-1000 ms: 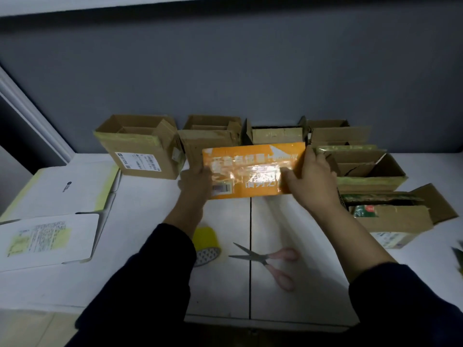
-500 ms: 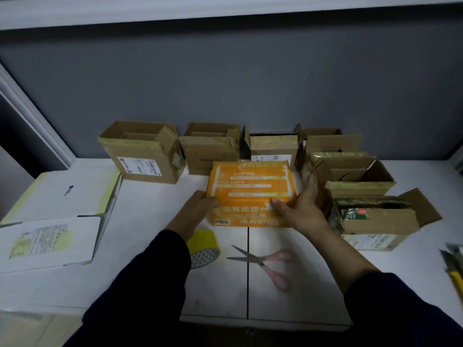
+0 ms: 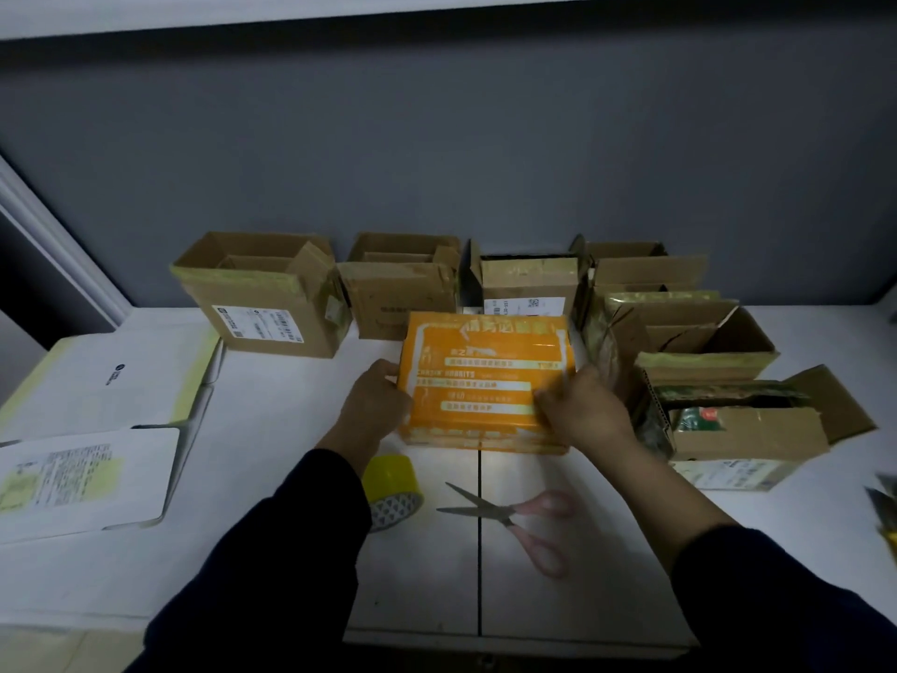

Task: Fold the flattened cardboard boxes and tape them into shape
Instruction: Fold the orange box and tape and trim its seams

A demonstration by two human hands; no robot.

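While orange box [image 3: 485, 376] lies crosswise | left hand [image 3: 376, 405] grips left end | right hand [image 3: 582, 412] at right end, grip unclear

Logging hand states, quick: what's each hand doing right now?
Left hand: grips the orange box at its left edge.
Right hand: rests on the box's top right; fingers blurred, grip cannot be told.

White table [image 3: 272, 429] carried orange box [image 3: 485, 381] between left fingers [image 3: 383, 374] and right fingers [image 3: 553, 395]; tape roll [image 3: 393, 483], scissors [image 3: 505, 514] nearer than fingers; open brown boxes [image 3: 272, 308] beyond; flat white cartons [image 3: 87, 473] far left.
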